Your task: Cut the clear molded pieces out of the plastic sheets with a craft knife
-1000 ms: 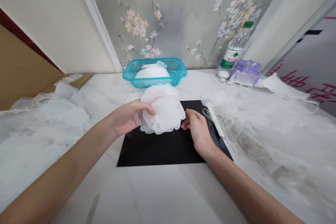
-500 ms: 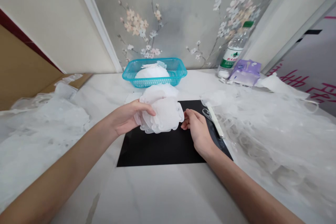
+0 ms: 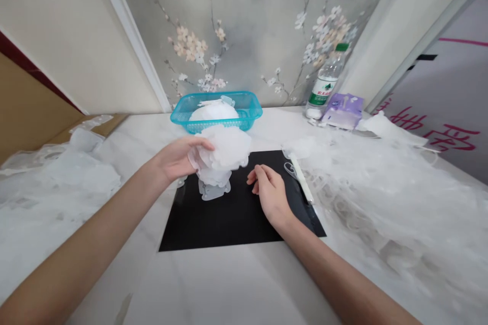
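White scalloped translucent sheets [image 3: 219, 155], bunched, pinched in left hand [image 3: 179, 160]; right hand [image 3: 269, 195] open on black mat [image 3: 229, 223].

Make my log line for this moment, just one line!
left hand: holds white ruffled bundle | right hand: open, resting on black mat

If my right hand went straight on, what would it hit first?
Your right hand points forward and left over the black mat, so likely the white scalloped bundle in your left hand, though depth is hard to judge.
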`<state>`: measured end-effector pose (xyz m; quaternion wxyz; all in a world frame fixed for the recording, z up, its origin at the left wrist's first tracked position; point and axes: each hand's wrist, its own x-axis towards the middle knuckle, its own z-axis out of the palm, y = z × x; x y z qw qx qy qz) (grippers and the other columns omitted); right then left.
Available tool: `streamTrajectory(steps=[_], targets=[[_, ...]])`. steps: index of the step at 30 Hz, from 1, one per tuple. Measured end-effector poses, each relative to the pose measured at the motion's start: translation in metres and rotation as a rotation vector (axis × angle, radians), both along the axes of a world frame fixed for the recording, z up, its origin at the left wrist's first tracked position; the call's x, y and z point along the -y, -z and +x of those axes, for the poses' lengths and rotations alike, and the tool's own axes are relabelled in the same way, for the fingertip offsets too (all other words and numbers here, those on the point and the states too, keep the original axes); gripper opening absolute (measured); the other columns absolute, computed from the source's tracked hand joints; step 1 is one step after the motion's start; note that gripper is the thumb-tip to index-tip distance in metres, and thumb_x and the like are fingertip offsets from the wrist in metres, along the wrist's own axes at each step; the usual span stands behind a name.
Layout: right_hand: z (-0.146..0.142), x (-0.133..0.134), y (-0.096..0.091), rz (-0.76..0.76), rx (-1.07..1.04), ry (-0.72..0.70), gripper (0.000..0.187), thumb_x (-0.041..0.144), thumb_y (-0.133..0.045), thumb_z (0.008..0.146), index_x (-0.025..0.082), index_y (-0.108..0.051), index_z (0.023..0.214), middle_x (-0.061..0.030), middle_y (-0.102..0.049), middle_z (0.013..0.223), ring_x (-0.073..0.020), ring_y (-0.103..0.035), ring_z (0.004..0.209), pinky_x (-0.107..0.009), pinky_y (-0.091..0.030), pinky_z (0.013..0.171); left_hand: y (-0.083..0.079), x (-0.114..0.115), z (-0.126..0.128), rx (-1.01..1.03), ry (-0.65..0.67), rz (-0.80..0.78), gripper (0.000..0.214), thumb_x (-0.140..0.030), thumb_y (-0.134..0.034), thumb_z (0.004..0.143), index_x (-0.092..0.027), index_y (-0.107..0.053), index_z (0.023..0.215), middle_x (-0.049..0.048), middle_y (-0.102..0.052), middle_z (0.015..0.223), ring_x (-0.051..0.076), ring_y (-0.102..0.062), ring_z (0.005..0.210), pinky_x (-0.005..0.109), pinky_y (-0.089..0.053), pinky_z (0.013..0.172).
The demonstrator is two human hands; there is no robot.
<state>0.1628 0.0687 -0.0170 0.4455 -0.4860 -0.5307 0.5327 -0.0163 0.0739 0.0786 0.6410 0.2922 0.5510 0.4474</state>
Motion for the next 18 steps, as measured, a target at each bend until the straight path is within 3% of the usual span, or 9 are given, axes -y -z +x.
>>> streamTrajectory(steps=[6, 10, 14, 18], targets=[[-0.004, -0.001, 0.006, 0.041, 0.041, 0.003, 0.034, 0.041, -0.040, 0.085, 0.019, -0.053, 0.062, 0.0022, -0.054, 0.060, -0.0107, -0.045, 0.051, -0.024, -0.035, 0.052, -0.033, -0.074, -0.018, -0.143, -0.135, 0.255, 0.029, -0.004, -0.049, 0.070, -0.012, -0.060, 0.096, 0.0090, -0.067, 0.086, 0.021, -0.064, 0.087, 0.032, -0.051, 0.076], [-0.004, -0.001, 0.006, 0.061, 0.045, -0.006, 0.034, 0.041, -0.039, 0.085, 0.020, -0.052, 0.062, 0.0020, -0.054, 0.060, -0.0113, -0.046, 0.053, -0.024, -0.035, 0.053, -0.024, -0.110, -0.035, -0.310, -0.266, 0.291, 0.028, -0.011, -0.054, 0.069, -0.011, -0.056, 0.097, 0.0096, -0.064, 0.080, 0.024, -0.063, 0.083, 0.034, -0.050, 0.072], [-0.004, -0.001, 0.006, 0.051, 0.062, -0.007, 0.035, 0.042, -0.039, 0.085, 0.020, -0.052, 0.061, 0.0015, -0.055, 0.061, -0.0121, -0.048, 0.054, -0.024, -0.035, 0.053, -0.002, -0.116, -0.053, -0.551, -0.464, 0.378, 0.044, -0.013, -0.061, 0.064, -0.017, -0.049, 0.107, 0.0076, -0.062, 0.096, 0.023, -0.056, 0.101, 0.031, -0.046, 0.081], [-0.005, -0.001, 0.006, 0.048, 0.076, -0.012, 0.035, 0.042, -0.039, 0.085, 0.020, -0.052, 0.062, 0.0016, -0.055, 0.061, -0.0120, -0.047, 0.054, -0.024, -0.034, 0.053, 0.009, -0.097, -0.061, -0.761, -0.519, 0.524, 0.047, -0.013, -0.059, 0.066, -0.022, -0.046, 0.110, 0.0069, -0.053, 0.123, 0.019, -0.044, 0.120, 0.027, -0.038, 0.094]])
